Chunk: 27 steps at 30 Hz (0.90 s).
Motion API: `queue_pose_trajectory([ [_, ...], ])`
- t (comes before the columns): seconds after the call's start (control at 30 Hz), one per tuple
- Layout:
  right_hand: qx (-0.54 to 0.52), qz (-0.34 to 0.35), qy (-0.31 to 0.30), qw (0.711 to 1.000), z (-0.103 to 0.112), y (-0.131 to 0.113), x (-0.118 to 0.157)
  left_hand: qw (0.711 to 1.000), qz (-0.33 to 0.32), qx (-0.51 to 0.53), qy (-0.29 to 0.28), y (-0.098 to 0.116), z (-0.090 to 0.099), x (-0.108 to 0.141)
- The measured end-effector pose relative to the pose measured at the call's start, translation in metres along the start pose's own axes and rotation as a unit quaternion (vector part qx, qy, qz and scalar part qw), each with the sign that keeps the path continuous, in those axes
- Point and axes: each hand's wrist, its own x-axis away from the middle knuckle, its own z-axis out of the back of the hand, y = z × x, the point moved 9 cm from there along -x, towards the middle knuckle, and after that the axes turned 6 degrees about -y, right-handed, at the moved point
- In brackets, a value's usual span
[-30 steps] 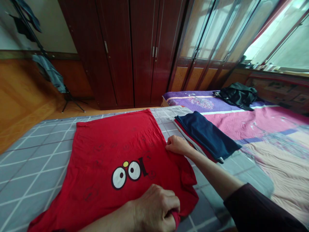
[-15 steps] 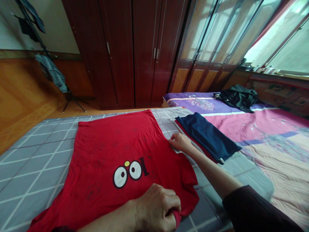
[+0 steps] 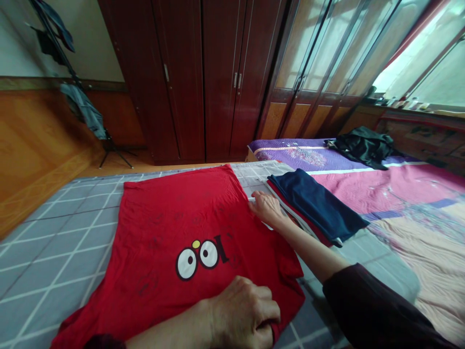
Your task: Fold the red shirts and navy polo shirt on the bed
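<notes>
A red T-shirt (image 3: 156, 232) lies spread out on the bed, with two round cartoon eyes, a yellow dot and dark lettering printed on it. My left hand (image 3: 249, 310) is closed in a fist around its near right part, by the neck or sleeve end; the fingertips are hidden. Farther off, my right hand (image 3: 268, 208) is at the shirt's right edge, fingers bent in a pinch on the cloth. Just right of that hand sits a stack of folded clothes, a dark blue garment (image 3: 316, 206) on top and red cloth showing beneath.
The shirt lies on a grey checked bedsheet (image 3: 47, 252). A second bed with a purple and pink cover (image 3: 399, 189) adjoins on the right, bearing a dark crumpled garment (image 3: 363, 145). Behind stand a dark red wardrobe (image 3: 221, 87) and a clothes stand (image 3: 85, 106).
My right hand has slid slightly away from me along the shirt's edge, its fingers reaching farther out. My left hand keeps its grip. The whole view has shifted a little.
</notes>
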Motion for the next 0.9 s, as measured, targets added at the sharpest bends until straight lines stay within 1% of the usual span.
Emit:
queue_pose_trajectory([
  [0.07, -0.008, 0.033, -0.004, 0.999, -0.001, -0.005, 0.007, 1.0, -0.008, 0.011, 0.004, 0.003, 0.001, 0.0],
  [0.1, -0.013, 0.04, -0.009, 0.999, -0.001, -0.003, 0.011, 0.999, -0.015, 0.031, 0.008, 0.006, 0.003, -0.001],
  [0.17, -0.026, 0.033, -0.016, 0.999, -0.001, 0.008, 0.019, 0.996, -0.022, 0.082, 0.019, 0.008, 0.009, -0.001],
  [0.2, -0.037, 0.026, -0.022, 0.999, -0.001, 0.017, 0.025, 0.995, -0.013, 0.098, 0.031, 0.007, 0.014, -0.001],
  [0.23, -0.05, 0.022, -0.031, 0.998, -0.002, 0.025, 0.032, 0.994, 0.005, 0.098, 0.049, 0.004, 0.019, 0.0],
  [0.3, -0.082, 0.02, -0.054, 0.995, -0.004, 0.041, 0.048, 0.992, 0.058, 0.053, 0.095, -0.006, 0.03, 0.003],
  [0.33, -0.101, 0.023, -0.065, 0.993, -0.006, 0.046, 0.058, 0.99, 0.081, 0.022, 0.111, -0.011, 0.034, 0.005],
  [0.37, -0.118, 0.025, -0.075, 0.99, -0.008, 0.05, 0.068, 0.989, 0.093, -0.004, 0.114, -0.014, 0.035, 0.006],
  [0.4, -0.136, 0.027, -0.082, 0.987, -0.01, 0.053, 0.077, 0.99, 0.093, -0.022, 0.102, -0.016, 0.032, 0.006],
  [0.47, -0.181, 0.026, -0.086, 0.979, -0.013, 0.056, 0.089, 0.995, 0.071, -0.039, 0.052, -0.016, 0.02, 0.004],
  [0.53, -0.233, 0.015, -0.079, 0.969, -0.015, 0.058, 0.094, 0.998, 0.045, -0.043, 0.002, -0.013, 0.008, 0.002],
  [0.57, -0.259, 0.003, -0.074, 0.963, -0.017, 0.059, 0.094, 0.998, 0.037, -0.046, -0.013, -0.012, 0.005, 0.002],
  [0.63, -0.312, -0.03, -0.061, 0.948, -0.021, 0.065, 0.09, 0.998, 0.028, -0.053, -0.027, -0.008, 0.004, 0.001],
  [0.73, -0.392, -0.071, -0.045, 0.916, -0.027, 0.076, 0.083, 0.997, 0.029, -0.062, -0.03, -0.004, 0.008, 0.001],
  [0.8, -0.434, -0.084, -0.037, 0.896, -0.029, 0.08, 0.082, 0.997, 0.026, -0.061, -0.037, -0.003, 0.009, 0.001],
  [0.9, -0.469, -0.088, -0.034, 0.878, -0.03, 0.081, 0.085, 0.997, 0.018, -0.059, -0.053, -0.001, 0.008, 0.002],
])
